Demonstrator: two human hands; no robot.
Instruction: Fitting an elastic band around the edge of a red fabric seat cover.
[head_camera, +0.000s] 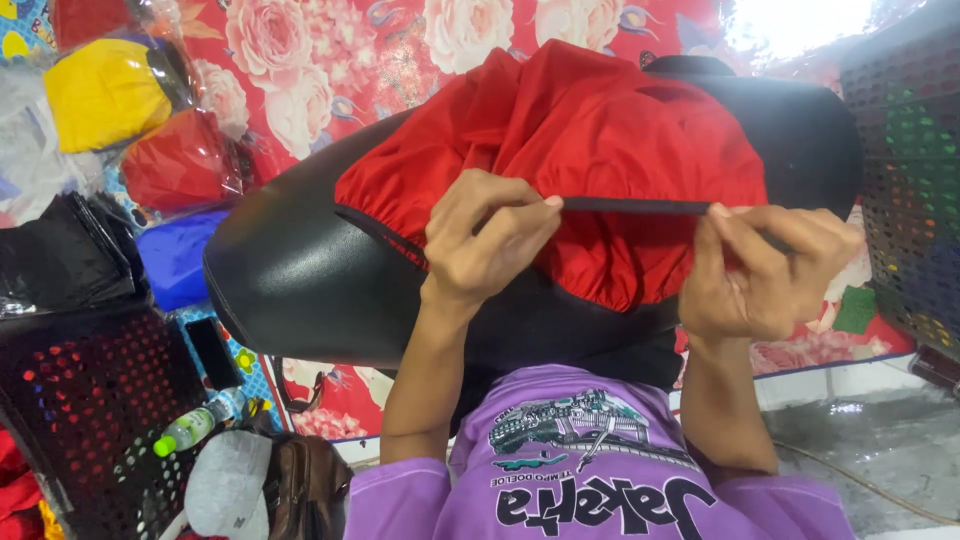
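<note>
**A:** ok, walk me through it left to right, what have you got there?

**B:** Far left you've got a pile of bagged covers: a yellow one (100, 92) up top, a red one (180, 160) under it, then a blue one (175, 255), with a black one (55, 255) beside those. Lower down there's a black perforated crate (90, 400), a phone (212, 352) lying flat next to it, a bottle (195, 427) with a green cap, and a brown bag (305, 485) near your purple shirt (590, 470).

**A:** and the middle?

**B:** Big black seat (300, 280) lying across your lap on top of the rose-print cloth (330, 60). The red cover (600, 140) is draped over the upper part of the seat, bunched up, and its black hem (635, 206) runs tight between your two hands.

**A:** so what are the hands doing?

**B:** Your left hand (485, 240) is pinching the hem at its left end, thumb and forefinger closed on it, rest of the fingers curled. Your right hand (765, 270) is pinching the other end the same way, fingers folded in. Hem's stretched straight between them, just over the red fabric.

**A:** anything on the right?

**B:** Another dark perforated crate (910, 180) along the right edge, and wet-looking grey floor (870, 450) below it.
</note>
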